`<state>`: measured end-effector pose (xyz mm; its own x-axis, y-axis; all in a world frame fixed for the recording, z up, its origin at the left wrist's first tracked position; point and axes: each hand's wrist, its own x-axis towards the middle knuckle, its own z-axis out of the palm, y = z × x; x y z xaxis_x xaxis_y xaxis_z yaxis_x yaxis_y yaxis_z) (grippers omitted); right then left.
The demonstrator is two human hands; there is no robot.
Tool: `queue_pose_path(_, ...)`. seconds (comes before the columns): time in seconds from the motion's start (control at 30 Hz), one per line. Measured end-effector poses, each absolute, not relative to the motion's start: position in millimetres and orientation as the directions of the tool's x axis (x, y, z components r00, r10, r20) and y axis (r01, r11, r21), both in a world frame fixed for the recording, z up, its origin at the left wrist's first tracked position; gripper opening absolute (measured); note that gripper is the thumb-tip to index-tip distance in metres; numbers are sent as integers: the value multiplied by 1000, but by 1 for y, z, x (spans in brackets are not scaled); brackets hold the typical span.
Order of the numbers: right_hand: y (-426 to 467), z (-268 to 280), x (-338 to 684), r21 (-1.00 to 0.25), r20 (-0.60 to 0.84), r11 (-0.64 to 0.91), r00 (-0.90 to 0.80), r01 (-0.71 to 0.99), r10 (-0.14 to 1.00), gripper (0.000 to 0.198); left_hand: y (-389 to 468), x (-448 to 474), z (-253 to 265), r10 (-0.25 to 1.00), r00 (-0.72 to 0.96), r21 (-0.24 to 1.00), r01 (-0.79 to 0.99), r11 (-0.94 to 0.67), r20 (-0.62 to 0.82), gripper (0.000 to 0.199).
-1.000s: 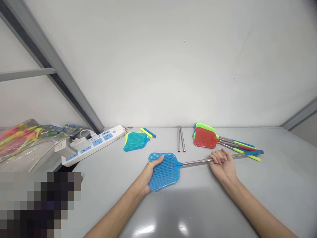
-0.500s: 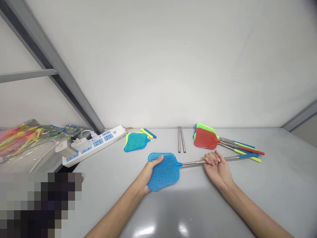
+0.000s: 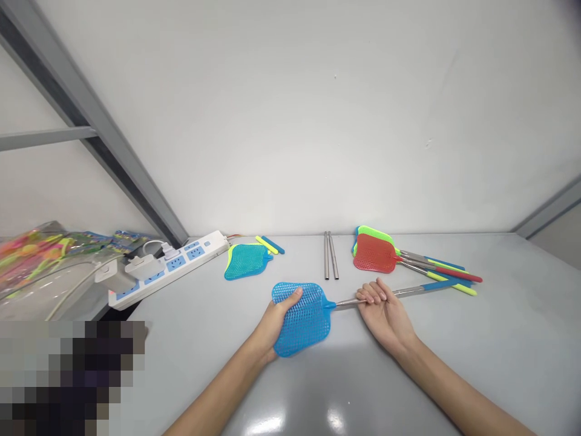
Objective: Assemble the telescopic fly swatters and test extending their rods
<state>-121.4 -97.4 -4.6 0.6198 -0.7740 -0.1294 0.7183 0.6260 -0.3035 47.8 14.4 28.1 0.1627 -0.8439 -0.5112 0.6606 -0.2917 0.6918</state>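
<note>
A blue fly swatter [image 3: 305, 324] with a perforated head, a thin metal shaft and a blue grip lies across my two hands. My left hand [image 3: 267, 330] is closed on the head, thumb on top and the other fingers hidden beneath. Curled round the metal shaft, palm up, is my right hand [image 3: 384, 312]. Behind it rests a pile of swatters, a red fly swatter [image 3: 374, 253] on top of green and blue ones. Two metal rods [image 3: 330, 257] lie side by side behind the blue head.
Back left are loose swatter heads, a teal-blue one [image 3: 247, 261] over a yellow one, beside yellow and blue grips [image 3: 272, 244]. A white power strip [image 3: 181, 266] with plugs and cables lies farther left, near a clear plastic bag [image 3: 40, 260] of colourful items.
My right hand has slid left along the metal shaft, closer to the blue head. My left hand keeps its hold, and the head has tilted slightly.
</note>
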Motion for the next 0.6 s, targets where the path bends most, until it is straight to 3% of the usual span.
queue_pose_path(0.17,-96,-1,-119,-282,-131,674,669,683,-732,31,13,53,37,-860,313,850,476,-224,-402,38)
queue_pose_path(0.3,-98,7,-119,-373,-139,677,683,634,-717,24,10,65,40,-765,644,999,53,1,-33,53)
queue_pose_path(0.43,-97,12,-120,-668,-115,550,661,501,-741,28,10,70,42,-714,641,929,-367,37,282,48)
queue_pose_path(0.53,-94,12,-121,-888,-146,388,647,248,-749,42,11,71,41,-767,533,804,-593,-39,357,29)
queue_pose_path(0.6,-90,11,-121,-949,-165,304,686,87,-709,48,10,71,38,-784,500,725,-682,-94,369,24)
